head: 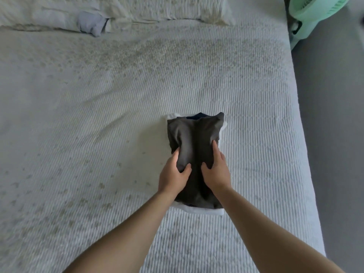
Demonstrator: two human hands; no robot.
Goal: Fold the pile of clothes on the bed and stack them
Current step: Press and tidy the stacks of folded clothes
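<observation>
A folded dark grey garment (194, 134) lies on top of a small stack in the middle of the bed (98, 115). Under it a white folded piece (199, 210) shows at the near and far edges, and a dark navy piece (198, 115) peeks out at the far end. My left hand (173, 174) grips the grey garment's left side, thumb on top and fingers tucked under the edge. My right hand (215, 170) grips its right side the same way, index finger lying along the cloth.
Two pale pillows (167, 8) lie at the head of the bed, with a small crumpled light blue cloth (91, 22) between them. The bed's right edge runs down to a grey floor (334, 134). A mint green object (313, 14) stands at the top right.
</observation>
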